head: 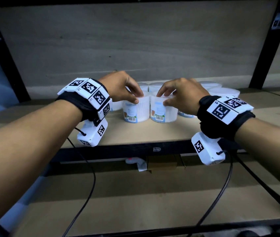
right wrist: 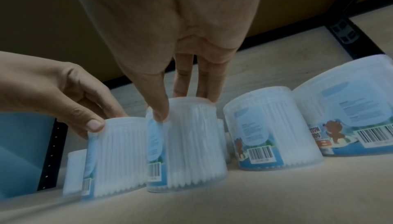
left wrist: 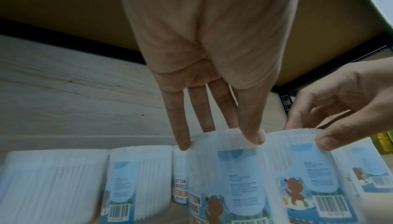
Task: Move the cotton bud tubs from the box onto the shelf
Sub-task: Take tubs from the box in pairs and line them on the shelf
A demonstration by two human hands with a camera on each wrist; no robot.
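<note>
Two tubs (head: 136, 109) under both grips

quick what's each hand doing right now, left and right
Left hand: grips the top of the left front tub on the shelf.
Right hand: grips the top of the right front tub.

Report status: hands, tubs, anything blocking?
Left hand grips left front tub by its top. Right hand grips right front tub. Both tubs standing on shelf, touching. Nothing blocking.
</note>
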